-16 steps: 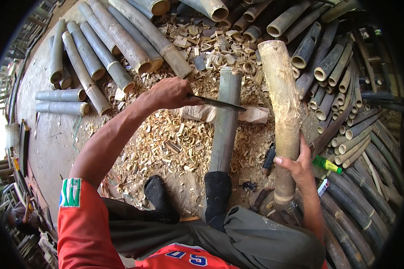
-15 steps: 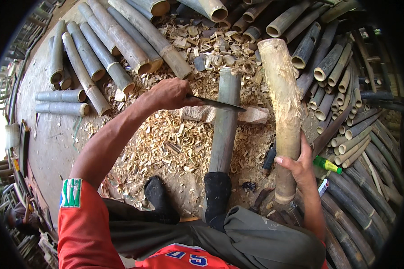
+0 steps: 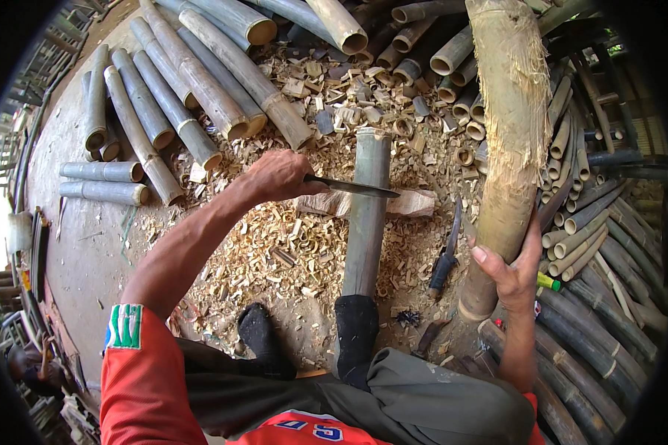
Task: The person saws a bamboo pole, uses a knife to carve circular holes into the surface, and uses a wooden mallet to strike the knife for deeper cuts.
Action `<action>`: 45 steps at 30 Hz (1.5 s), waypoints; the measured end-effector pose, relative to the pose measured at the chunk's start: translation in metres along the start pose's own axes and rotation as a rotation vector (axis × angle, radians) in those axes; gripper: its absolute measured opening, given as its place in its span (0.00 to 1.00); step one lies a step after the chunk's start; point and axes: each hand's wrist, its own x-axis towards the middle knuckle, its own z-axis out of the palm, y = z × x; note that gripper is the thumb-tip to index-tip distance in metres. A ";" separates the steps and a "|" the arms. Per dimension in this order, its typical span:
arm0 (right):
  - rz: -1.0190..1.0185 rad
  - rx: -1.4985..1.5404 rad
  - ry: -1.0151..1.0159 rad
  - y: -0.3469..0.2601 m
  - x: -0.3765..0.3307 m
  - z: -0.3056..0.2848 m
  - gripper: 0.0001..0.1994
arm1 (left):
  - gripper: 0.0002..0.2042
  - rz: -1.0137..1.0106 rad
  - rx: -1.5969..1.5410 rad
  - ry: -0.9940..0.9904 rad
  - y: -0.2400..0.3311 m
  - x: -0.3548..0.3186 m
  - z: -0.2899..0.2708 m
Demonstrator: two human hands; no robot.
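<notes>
My left hand [image 3: 278, 176] is closed round the handle of a knife. Its dark blade [image 3: 356, 188] lies crosswise over a grey-green bamboo tube [image 3: 367, 241]; whether the edge touches the tube I cannot tell. The tube's far part rests on a pale wood block [image 3: 417, 203], and its near end meets my black-socked foot [image 3: 355, 334]. On the right, my right hand [image 3: 513, 273] grips a thick bamboo length [image 3: 506, 141] near its lower end. That piece is held up off the ground, its side frayed into fibres.
Wood shavings [image 3: 274, 233] cover the ground around the block. A second knife [image 3: 443, 268] with a dark handle lies right of the tube. Cut bamboo tubes [image 3: 215, 89] are stacked at the far left, and more poles [image 3: 594, 326] crowd the right, near a green bottle [image 3: 548, 282].
My right hand has lifted the thick bamboo length up and to the right, uncovering the knife on the ground. My left hand and its knife have barely shifted.
</notes>
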 end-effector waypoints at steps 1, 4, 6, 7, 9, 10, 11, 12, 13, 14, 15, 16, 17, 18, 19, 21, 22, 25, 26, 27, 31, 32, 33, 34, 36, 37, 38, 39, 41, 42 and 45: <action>-0.001 -0.008 -0.006 -0.002 0.000 0.000 0.46 | 0.25 -0.018 0.001 -0.004 -0.001 -0.001 0.002; -0.031 -0.079 -0.024 -0.002 -0.002 -0.003 0.47 | 0.24 -0.043 0.005 -0.017 0.004 -0.002 0.001; -0.021 -0.084 -0.045 -0.001 -0.004 -0.004 0.47 | 0.24 -0.065 0.019 -0.026 0.008 -0.003 -0.003; -0.033 -0.082 -0.058 -0.002 -0.004 -0.004 0.47 | 0.24 -0.084 0.032 -0.031 0.010 -0.004 -0.004; -0.061 -0.075 -0.084 -0.004 -0.001 -0.003 0.46 | 0.25 -0.110 0.049 -0.037 0.013 -0.007 -0.005; -0.058 -0.062 -0.029 0.000 -0.004 0.003 0.46 | 0.25 -0.114 0.053 -0.030 0.013 -0.008 -0.005; -0.054 -0.048 0.025 0.015 -0.010 0.015 0.46 | 0.26 -0.119 0.057 -0.023 0.013 -0.009 -0.006; -0.043 -0.043 0.095 0.035 -0.015 0.022 0.46 | 0.27 -0.112 0.057 -0.047 0.022 -0.003 -0.012; -0.007 -0.093 -0.066 0.058 -0.016 0.029 0.47 | 0.27 -0.105 0.075 -0.058 0.025 0.000 -0.013; 0.191 -0.263 -0.289 0.060 -0.008 0.037 0.46 | 0.28 -0.113 0.094 -0.068 0.021 -0.003 -0.011; 0.395 -0.439 -0.499 0.058 0.006 0.040 0.45 | 0.28 -0.110 0.112 -0.073 0.020 0.002 -0.011; 0.331 -0.513 -0.552 0.063 0.017 0.023 0.49 | 0.30 -0.134 0.145 -0.099 0.022 0.006 -0.014; 0.269 -0.590 -0.603 0.064 0.029 0.004 0.54 | 0.30 -0.084 0.107 -0.056 0.020 0.012 -0.014; 0.293 -0.598 -0.606 0.010 0.043 0.002 0.55 | 0.30 -0.079 0.072 -0.031 0.003 0.002 -0.004; 0.183 -0.576 -0.612 -0.013 0.048 -0.018 0.55 | 0.31 -0.031 0.022 -0.007 0.000 0.000 0.003; -0.128 -0.454 -0.344 -0.048 0.051 -0.040 0.51 | 0.31 -0.040 0.057 0.008 0.003 -0.002 0.000; -0.127 -0.262 -0.278 -0.080 0.052 -0.034 0.48 | 0.31 -0.062 0.075 -0.018 -0.002 -0.007 0.002; -0.170 -0.002 0.253 -0.042 0.045 -0.014 0.43 | 0.31 -0.064 0.053 -0.057 -0.003 -0.004 0.004; -0.221 0.017 0.371 -0.001 0.034 0.004 0.42 | 0.31 -0.046 0.055 -0.051 0.004 0.009 0.003; -0.196 -0.017 0.237 0.042 0.022 0.033 0.42 | 0.31 -0.052 0.065 -0.061 0.005 0.010 0.003; 0.324 -0.496 -0.517 0.053 0.047 0.024 0.46 | 0.30 -0.101 0.003 -0.094 0.017 0.011 -0.004; 0.267 -0.579 -0.560 0.004 0.065 0.008 0.49 | 0.29 -0.090 0.019 -0.087 0.007 0.000 -0.004; 0.135 -0.618 -0.484 -0.019 0.069 -0.011 0.51 | 0.28 -0.051 0.028 -0.070 0.002 -0.002 -0.004; 0.019 -0.452 -0.418 -0.041 0.072 -0.027 0.51 | 0.29 -0.062 0.017 -0.050 0.000 -0.002 -0.006; -0.107 -0.321 -0.136 -0.090 0.062 -0.039 0.44 | 0.30 -0.088 0.006 -0.070 -0.001 -0.010 -0.001; -0.128 -0.185 0.000 -0.093 0.055 -0.046 0.39 | 0.30 -0.094 0.014 -0.088 0.001 -0.007 -0.001; -0.210 -0.088 0.241 -0.056 0.053 -0.030 0.38 | 0.31 -0.103 0.024 -0.106 0.002 -0.007 -0.001; -0.290 -0.002 0.497 -0.018 0.046 -0.018 0.37 | 0.31 -0.088 0.012 -0.106 0.007 -0.001 0.001; -0.170 -0.196 0.102 0.046 0.023 0.021 0.38 | 0.32 -0.053 0.001 -0.093 0.013 0.012 -0.001; -0.126 -0.291 -0.096 0.080 0.013 0.040 0.39 | 0.31 0.011 0.025 -0.067 0.014 0.016 -0.002; 0.303 -0.524 -0.586 0.037 0.046 0.023 0.44 | 0.30 -0.116 -0.095 -0.254 -0.005 0.010 0.003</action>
